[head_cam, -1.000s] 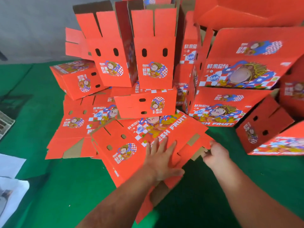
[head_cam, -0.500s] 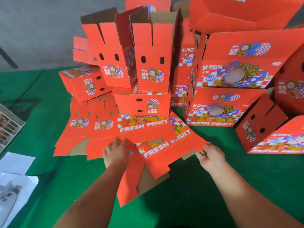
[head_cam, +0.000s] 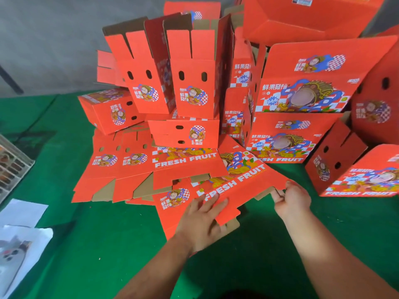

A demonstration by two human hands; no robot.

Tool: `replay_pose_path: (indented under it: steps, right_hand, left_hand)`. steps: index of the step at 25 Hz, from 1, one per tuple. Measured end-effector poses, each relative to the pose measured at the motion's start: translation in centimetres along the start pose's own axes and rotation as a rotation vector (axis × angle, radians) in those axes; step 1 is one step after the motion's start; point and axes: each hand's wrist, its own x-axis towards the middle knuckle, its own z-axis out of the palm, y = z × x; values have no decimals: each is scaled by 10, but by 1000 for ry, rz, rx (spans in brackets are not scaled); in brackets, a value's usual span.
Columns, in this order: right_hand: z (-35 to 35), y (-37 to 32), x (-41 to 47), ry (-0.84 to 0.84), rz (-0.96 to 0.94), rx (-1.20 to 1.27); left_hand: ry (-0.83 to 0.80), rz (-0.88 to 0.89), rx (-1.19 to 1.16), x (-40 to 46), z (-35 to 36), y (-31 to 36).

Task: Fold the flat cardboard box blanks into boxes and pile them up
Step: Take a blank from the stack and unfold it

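Boxes (head_cam: 190,83) crowd behind blank (head_cam: 237,186); papers (head_cam: 21,212) lie left.

Spread over a cloth-covered table (head_cam: 108,244). Nearest the front edge, at the middle: a flat box blank (head_cam: 216,190), with the left hand (head_cam: 199,223) lying on its near part and the right hand (head_cam: 291,199) gripping its right edge. Just left of it and partly under it: a fanned stack of flat blanks (head_cam: 112,169). Behind these, toward the back edge: a pile of folded boxes (head_cam: 187,87), some upright on others lying on their sides. Right of the pile: larger boxes (head_cam: 302,104) stacked one on another. Near the right edge: two more boxes (head_cam: 336,156), tilted. Along the left edge: sheets of paper (head_cam: 21,234), with a tray-like object (head_cam: 13,167) behind them.
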Motion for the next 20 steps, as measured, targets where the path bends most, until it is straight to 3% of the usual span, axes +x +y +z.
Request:
replay_pose_path:
  steps: [3, 7, 12, 15, 16, 20]
  right_hand:
    - [-9, 0, -14, -33, -72, -23]
    - [-21, -10, -34, -177, -311, -241]
    - [-46, 2, -63, -316, -547, -824]
    - [-51, 10, -85, -240, -796, -1346]
    - [-52, 14, -96, -304, -825, -1418]
    - [-67, 16, -126, -799, -454, -1428]
  left_hand:
    - [224, -46, -65, -4, -9, 4]
    - [482, -79, -445, -12, -27, 22]
    - [652, -170, -628, -9, -43, 60]
    - [650, -242, -727, -4, -44, 95]
    - [644, -269, -740, 0, -45, 103]
    - [625, -298, -845, 10, -63, 119]
